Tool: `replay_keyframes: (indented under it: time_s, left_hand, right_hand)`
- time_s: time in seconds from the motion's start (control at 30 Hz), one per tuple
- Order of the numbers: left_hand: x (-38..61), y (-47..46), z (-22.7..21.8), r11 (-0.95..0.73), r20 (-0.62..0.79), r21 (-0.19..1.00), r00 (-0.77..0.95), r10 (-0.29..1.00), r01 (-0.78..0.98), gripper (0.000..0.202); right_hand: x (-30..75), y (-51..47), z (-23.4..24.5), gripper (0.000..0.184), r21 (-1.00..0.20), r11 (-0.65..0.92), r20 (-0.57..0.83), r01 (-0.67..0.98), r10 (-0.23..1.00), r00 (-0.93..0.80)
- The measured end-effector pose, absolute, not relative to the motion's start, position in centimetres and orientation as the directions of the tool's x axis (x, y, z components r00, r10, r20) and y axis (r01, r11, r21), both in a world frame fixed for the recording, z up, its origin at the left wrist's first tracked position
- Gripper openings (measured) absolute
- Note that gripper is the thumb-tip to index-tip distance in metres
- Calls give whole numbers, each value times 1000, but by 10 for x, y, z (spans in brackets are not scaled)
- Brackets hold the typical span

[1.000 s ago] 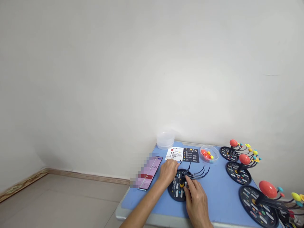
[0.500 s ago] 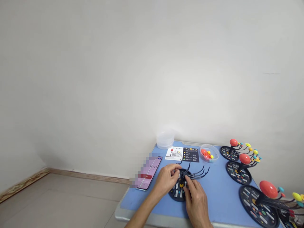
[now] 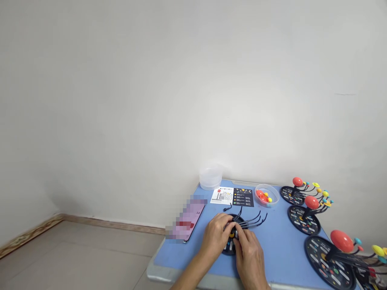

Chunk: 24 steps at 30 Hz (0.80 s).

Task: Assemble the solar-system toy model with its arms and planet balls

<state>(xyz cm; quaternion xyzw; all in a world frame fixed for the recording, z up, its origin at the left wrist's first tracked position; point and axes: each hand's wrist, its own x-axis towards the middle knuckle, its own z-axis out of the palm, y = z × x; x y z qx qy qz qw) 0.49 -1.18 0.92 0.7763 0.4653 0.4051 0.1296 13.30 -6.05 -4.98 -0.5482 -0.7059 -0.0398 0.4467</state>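
Observation:
A solar system model with a round black base (image 3: 229, 250) stands before me, its thin black arms (image 3: 252, 222) fanning out to the right and bare at their tips. My left hand (image 3: 216, 235) has thumb and fingers closed at the top of the model's centre post. From the right, my right hand (image 3: 249, 253) pinches the same spot, its fingertips meeting the left ones. The post is mostly hidden behind my fingers. One loose black arm piece (image 3: 227, 208) lies on the table just behind the base.
Three finished-looking models with red suns (image 3: 311, 202) line the table's right side. A clear dish (image 3: 275, 193) of red and yellow parts, a printed instruction sheet (image 3: 222, 195), and a clear tub (image 3: 210, 178) stand at the back. A phone (image 3: 191, 219) lies left.
My left hand has shifted right and closed in on the post, uncovering the loose arm piece. My right hand stays nearly in place.

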Motion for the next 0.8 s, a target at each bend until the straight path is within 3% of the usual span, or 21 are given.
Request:
replay_keyframes:
  time_s: [0.2, 0.4, 0.63, 0.8]
  left_hand:
    - [5, -11, 17, -529, 538, 690, 138, 831, 495, 16]
    - [2, 9, 30, -373, 395, 849, 19, 919, 375, 21]
    - [-4, 45, 10, -312, 301, 772, 114, 947, 553, 27]
    - [-4, 43, 3, -317, 283, 613, 173, 943, 724, 34]
  right_hand:
    - [133, -59, -53, 35, -404, 394, 677, 826, 735, -20]
    - [134, -59, -55, 36, -385, 396, 699, 834, 715, -17]
    - [134, -59, -54, 37, -389, 404, 702, 828, 712, -18]
    - [134, -59, -53, 38, -396, 408, 693, 823, 720, -23]
